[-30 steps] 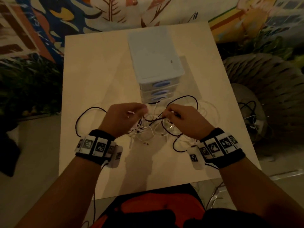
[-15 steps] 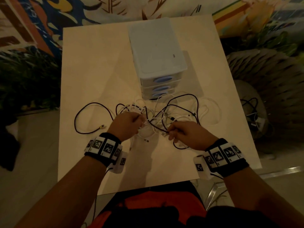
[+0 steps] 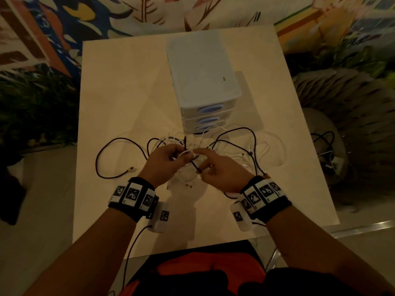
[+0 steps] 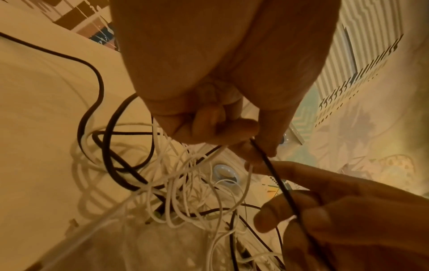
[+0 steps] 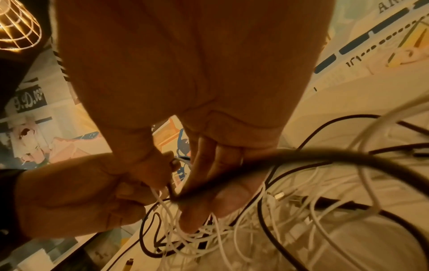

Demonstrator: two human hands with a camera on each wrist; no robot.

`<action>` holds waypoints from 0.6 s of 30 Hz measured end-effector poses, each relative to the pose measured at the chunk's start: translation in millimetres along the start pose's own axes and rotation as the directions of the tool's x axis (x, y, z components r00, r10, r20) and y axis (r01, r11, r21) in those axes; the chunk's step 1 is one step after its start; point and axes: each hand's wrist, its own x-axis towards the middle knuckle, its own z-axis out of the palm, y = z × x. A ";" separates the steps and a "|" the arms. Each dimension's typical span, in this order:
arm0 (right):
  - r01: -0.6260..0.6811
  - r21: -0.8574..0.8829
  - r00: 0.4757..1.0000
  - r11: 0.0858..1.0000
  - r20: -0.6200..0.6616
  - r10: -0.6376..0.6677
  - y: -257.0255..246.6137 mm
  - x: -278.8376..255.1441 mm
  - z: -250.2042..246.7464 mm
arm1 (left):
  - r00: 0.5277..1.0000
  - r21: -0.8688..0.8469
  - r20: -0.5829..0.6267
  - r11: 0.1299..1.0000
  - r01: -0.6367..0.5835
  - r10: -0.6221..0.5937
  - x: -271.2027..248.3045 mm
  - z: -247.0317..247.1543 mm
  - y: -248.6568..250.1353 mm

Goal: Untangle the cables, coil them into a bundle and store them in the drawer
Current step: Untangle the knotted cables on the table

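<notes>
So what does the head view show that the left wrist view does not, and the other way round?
Only the head view shows the whole drawer unit with its three drawers closed, the table edges, both wristbands and a black loop lying far left. Only the left wrist view shows closely how the left hand pinches a black cable beside white strands. Both show the right hand holding that black cable over the tangle.

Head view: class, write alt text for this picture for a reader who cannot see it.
Two hands, left and right, pinch a black cable over a tangle of black and white cables on a pale table. A white drawer unit stands behind the tangle, its drawers closed.
</notes>
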 end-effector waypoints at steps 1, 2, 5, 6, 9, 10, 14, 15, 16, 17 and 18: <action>-0.003 -0.010 1.000 1.000 0.000 0.003 -1.3 3.7 -0.5 | 1.000 -0.022 -0.012 1.000 0.013 -0.013 0.1 -0.5 -0.7; -0.003 -0.021 1.000 1.000 -0.010 0.003 -1.8 6.5 -1.2 | 0.998 -0.080 -0.028 0.995 0.052 -0.055 0.0 -1.6 0.0; 0.027 -0.079 0.999 0.997 -0.045 -0.031 1.2 10.0 -1.4 | 0.980 -0.237 -0.014 0.953 0.189 -0.198 2.4 -4.9 3.1; 0.039 -0.105 0.997 0.994 -0.060 -0.045 2.5 10.2 -0.2 | 0.982 -0.212 -0.005 0.960 0.183 -0.188 2.7 -5.0 3.6; 0.074 -0.131 0.989 0.989 -0.114 -0.089 2.5 9.2 6.8 | 0.996 -0.064 0.018 0.994 0.087 -0.086 3.1 -3.1 0.8; 0.084 -0.134 0.983 0.987 -0.149 -0.103 1.4 8.5 8.4 | 0.998 -0.029 0.017 0.998 0.059 -0.058 3.1 -2.0 0.2; 0.112 -0.235 0.966 0.966 -0.202 -0.161 2.0 10.0 11.1 | 0.998 -0.043 -0.043 0.999 0.034 -0.036 5.7 2.2 -1.3; 0.124 -0.268 0.962 0.955 -0.203 -0.182 4.1 8.7 11.1 | 0.996 -0.041 -0.074 0.998 0.044 -0.047 6.4 2.0 -1.2; 0.141 -0.297 0.958 0.944 -0.199 -0.206 7.0 6.4 10.2 | 0.993 -0.040 -0.106 0.998 0.050 -0.054 7.2 1.4 -0.8; 0.163 -0.319 0.956 0.934 -0.185 -0.229 11.3 3.3 9.1 | 0.989 -0.043 -0.139 0.998 0.053 -0.058 8.5 -0.1 -1.1; 0.185 -0.326 0.955 0.927 -0.163 -0.248 15.1 -1.1 7.7 | 0.983 -0.060 -0.171 0.997 0.050 -0.059 10.1 -2.0 -1.8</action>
